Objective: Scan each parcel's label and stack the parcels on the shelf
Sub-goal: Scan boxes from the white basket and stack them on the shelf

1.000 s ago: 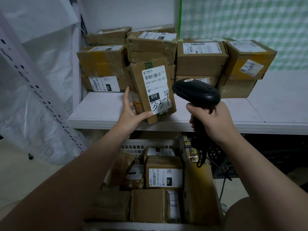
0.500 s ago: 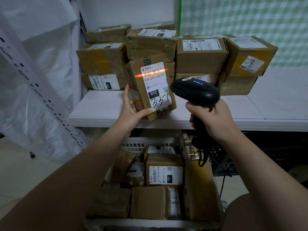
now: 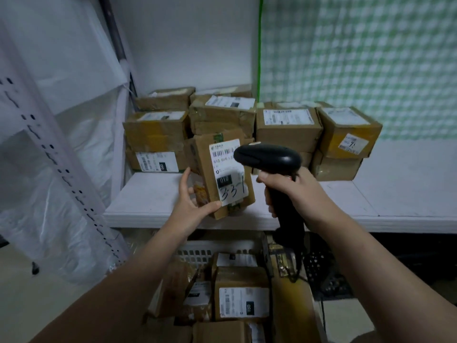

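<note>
The red scan line seen half a second ago is gone, and the scanner [image 3: 268, 158] has been brought closer, now overlapping the label [image 3: 226, 173]. The left hand [image 3: 191, 205] is closed on the parcel's [image 3: 222, 174] lower corner, held upright above the shelf [image 3: 158, 196] edge; the right hand [image 3: 294, 194] is wrapped round the scanner grip. The small stiff carton is judged light, best gripped by its side edges. Stacked parcels [image 3: 288, 129] stand behind it.

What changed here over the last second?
The scanner in the right hand fired a red line across the label's barcode, now off, then moved left over the label. The left hand still holds the parcel; the shelf stack is unchanged.
</note>
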Available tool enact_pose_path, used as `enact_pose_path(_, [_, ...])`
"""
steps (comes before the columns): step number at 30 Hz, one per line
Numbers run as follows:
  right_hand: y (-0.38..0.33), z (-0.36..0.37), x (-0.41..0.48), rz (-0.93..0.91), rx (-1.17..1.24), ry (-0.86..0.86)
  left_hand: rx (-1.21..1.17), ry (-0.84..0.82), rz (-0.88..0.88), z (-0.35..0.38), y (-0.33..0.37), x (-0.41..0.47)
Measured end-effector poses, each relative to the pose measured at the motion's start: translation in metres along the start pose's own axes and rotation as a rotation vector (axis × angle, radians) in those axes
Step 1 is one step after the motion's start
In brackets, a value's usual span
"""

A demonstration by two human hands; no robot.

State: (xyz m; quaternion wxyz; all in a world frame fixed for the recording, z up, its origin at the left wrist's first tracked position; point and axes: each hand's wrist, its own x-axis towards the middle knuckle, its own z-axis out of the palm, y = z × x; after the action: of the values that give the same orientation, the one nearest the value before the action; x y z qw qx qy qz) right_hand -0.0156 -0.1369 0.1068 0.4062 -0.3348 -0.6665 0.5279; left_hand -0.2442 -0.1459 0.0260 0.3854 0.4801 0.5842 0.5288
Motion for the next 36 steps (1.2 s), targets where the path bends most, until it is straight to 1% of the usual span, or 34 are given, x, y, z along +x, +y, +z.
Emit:
enact_pose_path(2, [-0.020, -0.008, 0.007, 0.114, 0.017, -0.066, 0.003, 0.030, 0.007, -0.005, 0.012, -0.002])
enact_pose_path(4, [-0.036, -0.019, 0.015, 0.217, 0.042, -0.068, -0.033, 0.067, 0.026, -0.006, 0.027, -0.003])
enact_pose_path(6, [-0.051, -0.033, 0.023, 0.269, 0.047, -0.011, -0.102, 0.068, 0.049, -0.003, 0.046, -0.001])
enact_pose_path(8, [-0.061, -0.047, 0.029, 0.274, 0.053, 0.088, -0.171, 0.068, 0.061, 0.006, 0.069, 0.005])
enact_pose_path(10, [-0.067, -0.057, 0.033, 0.263, 0.127, 0.181, -0.312, 0.084, 0.051, 0.022, 0.096, 0.014])
enact_pose_path(12, [-0.065, -0.059, 0.037, 0.243, 0.218, 0.261, -0.497, 0.088, 0.022, 0.043, 0.122, 0.025])
enact_pose_path(14, [-0.059, -0.057, 0.040, 0.207, 0.247, 0.355, -0.607, 0.047, -0.020, 0.065, 0.142, 0.035])
enact_pose_path(15, [-0.056, -0.054, 0.041, 0.165, 0.259, 0.393, -0.629, 0.014, -0.028, 0.076, 0.148, 0.039])
enact_pose_path(18, [-0.055, -0.045, 0.045, -0.037, 0.358, 0.454, -0.675, -0.074, -0.027, 0.107, 0.155, 0.046])
enact_pose_path(20, [-0.058, -0.045, 0.051, -0.121, 0.402, 0.487, -0.705, -0.091, -0.015, 0.125, 0.160, 0.050])
enact_pose_path(22, [-0.060, -0.044, 0.059, -0.166, 0.445, 0.482, -0.723, -0.077, -0.015, 0.136, 0.165, 0.057])
enact_pose_path(23, [-0.061, -0.044, 0.064, -0.168, 0.467, 0.492, -0.712, -0.081, -0.017, 0.139, 0.168, 0.061])
enact_pose_path(25, [-0.066, -0.049, 0.074, -0.141, 0.449, 0.573, -0.615, -0.116, -0.002, 0.140, 0.172, 0.068])
enact_pose_path(27, [-0.075, -0.063, 0.088, -0.111, 0.375, 0.647, -0.398, -0.112, 0.042, 0.129, 0.178, 0.078])
enact_pose_path(28, [-0.082, -0.072, 0.096, -0.095, 0.353, 0.662, -0.270, -0.051, 0.060, 0.119, 0.181, 0.087])
enact_pose_path(29, [-0.088, -0.083, 0.104, -0.079, 0.347, 0.671, -0.141, 0.043, 0.080, 0.106, 0.185, 0.097])
enact_pose_path(30, [-0.094, -0.093, 0.113, -0.062, 0.353, 0.676, -0.040, 0.129, 0.119, 0.093, 0.189, 0.107])
enact_pose_path(31, [-0.100, -0.101, 0.121, -0.050, 0.347, 0.677, 0.048, 0.167, 0.190, 0.081, 0.195, 0.116])
enact_pose_path(33, [-0.106, -0.113, 0.139, -0.029, 0.314, 0.661, 0.217, 0.095, 0.334, 0.068, 0.207, 0.134])
enact_pose_path(34, [-0.107, -0.117, 0.149, -0.020, 0.308, 0.653, 0.265, 0.059, 0.356, 0.067, 0.211, 0.145])
enact_pose_path(36, [-0.107, -0.124, 0.168, -0.004, 0.333, 0.660, 0.278, 0.067, 0.362, 0.069, 0.218, 0.170])
